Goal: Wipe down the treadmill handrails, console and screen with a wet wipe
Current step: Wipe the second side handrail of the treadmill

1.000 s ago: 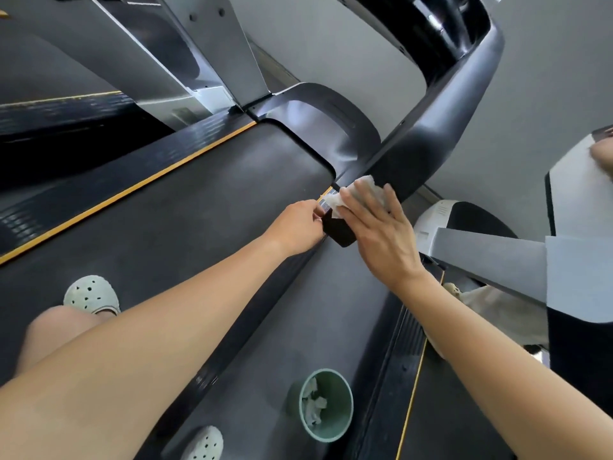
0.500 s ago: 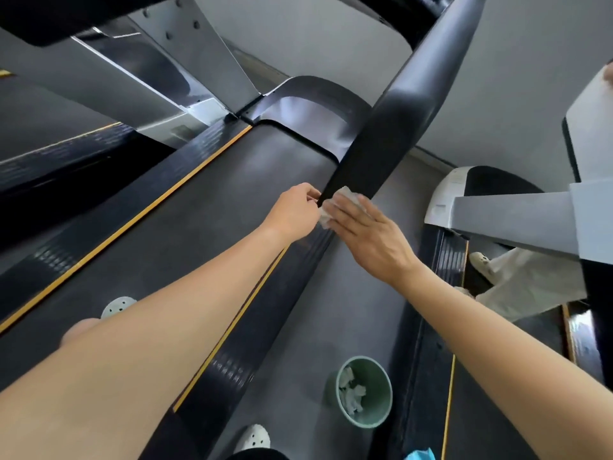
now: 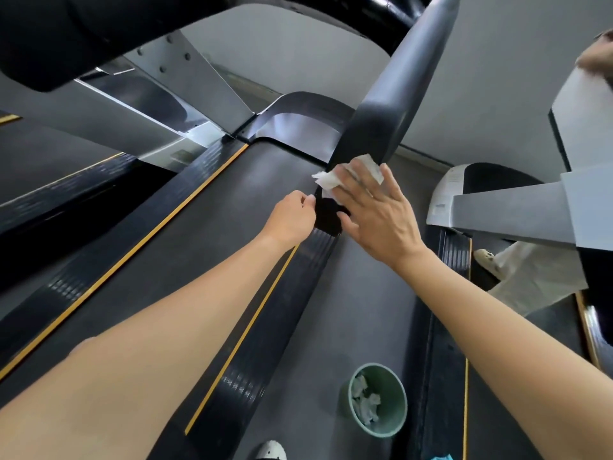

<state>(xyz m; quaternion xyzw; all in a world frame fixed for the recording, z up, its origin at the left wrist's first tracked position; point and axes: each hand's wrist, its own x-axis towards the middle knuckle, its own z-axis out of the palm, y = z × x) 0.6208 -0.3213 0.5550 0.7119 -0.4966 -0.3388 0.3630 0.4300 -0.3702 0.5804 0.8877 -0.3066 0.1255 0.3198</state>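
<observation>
While a flat right hand (image 3: 378, 214) with straight, spread fingers presses a wet wipe (image 3: 325, 183) onto the near end of the treadmill's right handrail (image 3: 391, 104), the left hand (image 3: 292, 216) reaches in from the left. Its curled fingers meet the left edge of the rail's black tip; whether they actually pinch it cannot be told.

The only print in sight is a label on the white motor cover (image 3: 446, 190) of the neighbouring machine at right, too small to read.

The wipe is white, crumpled and creased, with one corner sticking out left of the fingers and another showing past the fingertips. The handrail is a broad, dark grey padded bar that slopes up and away to the far console.

Below lies the dark running belt (image 3: 199, 234), bordered by glossy black side decks (image 3: 292, 280) edged with yellow stripes. On the grey floor (image 3: 371, 303) between the two machines stands a pale green bin (image 3: 399, 403) holding crumpled wipes. A plain grey wall (image 3: 497, 78) closes the far side. At the right edge, a second person's pale trouser leg (image 3: 530, 277) and light shoe rest on the next treadmill.
</observation>
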